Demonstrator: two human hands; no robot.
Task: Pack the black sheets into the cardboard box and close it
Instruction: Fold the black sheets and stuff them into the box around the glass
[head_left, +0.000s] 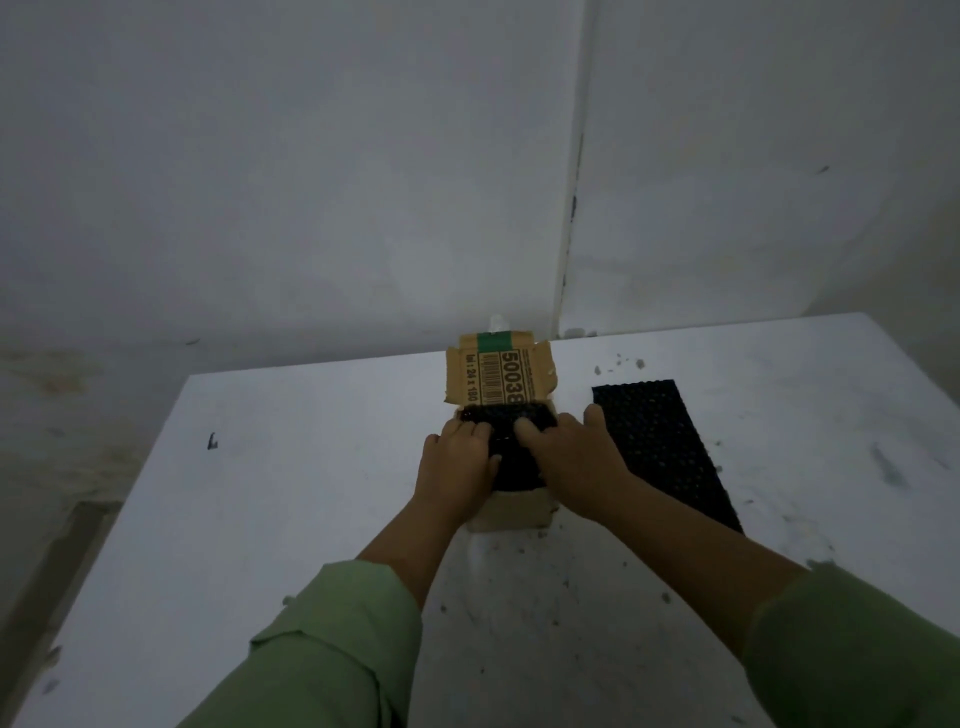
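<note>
A small cardboard box (511, 512) sits open near the middle of the white bench (260, 493), its lid flap (496, 371) standing up on the far side with a barcode, printed numbers and a strip of green tape showing. Inside the box lies a black sheet (511, 452), bumpy in texture, filling the opening. Both hands are on top of it. The left hand (460, 465) lies over the left part of the sheet and the right hand (574, 457) over the right part, fingers stretched fairly flat and pointing toward the far side, pressing down rather than gripping. The two hands are just beside each other, with a narrow band of black showing between them. Pale green sleeves (332, 649) cover the forearms nearer me. On the bench just to the right of the box, near the right hand's wrist, a second black sheet (662, 447) lies flat, long and narrow. Dark specks are scattered over the bench top.
</note>
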